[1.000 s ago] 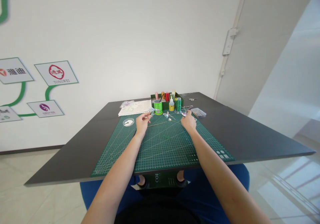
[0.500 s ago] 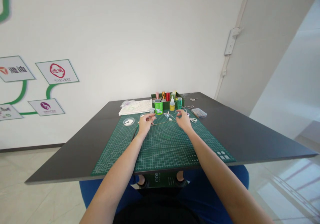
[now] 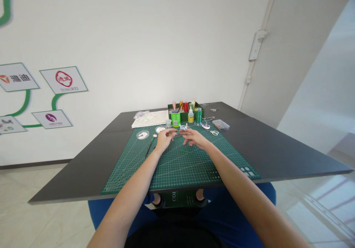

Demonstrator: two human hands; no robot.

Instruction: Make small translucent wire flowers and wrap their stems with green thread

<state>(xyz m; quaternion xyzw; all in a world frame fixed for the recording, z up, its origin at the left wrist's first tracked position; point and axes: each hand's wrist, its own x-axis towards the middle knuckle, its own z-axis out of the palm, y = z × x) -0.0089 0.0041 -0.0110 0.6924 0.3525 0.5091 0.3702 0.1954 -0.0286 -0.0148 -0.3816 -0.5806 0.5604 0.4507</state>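
My left hand point(image 3: 164, 138) is closed in a pinch on a thin green stem point(image 3: 178, 131), whose far end points right. My right hand point(image 3: 195, 138) has come up to it from the other side, fingertips drawn together at the stem; what they grip, if anything, is too small to make out. A small pale blue-white flower-like piece point(image 3: 183, 127) shows just beyond the fingertips. Left of my left hand, a dark-handled thin tool point(image 3: 150, 146) lies on the green cutting mat point(image 3: 177, 170).
Behind the hands stand a green cup point(image 3: 175, 118), a glue bottle point(image 3: 190, 115), a green glitter tube point(image 3: 199, 115) and a box point(image 3: 202, 114) of colored tubes. Scissors point(image 3: 214, 132) and a clear case point(image 3: 221, 125) lie right; shallow dishes point(image 3: 142, 135) and white sheets point(image 3: 149, 118) left.
My right hand has moved left, from near the glitter tube to the stem at my left hand. My left hand has shifted slightly right and turned the stem, lowering it from before the green cup.
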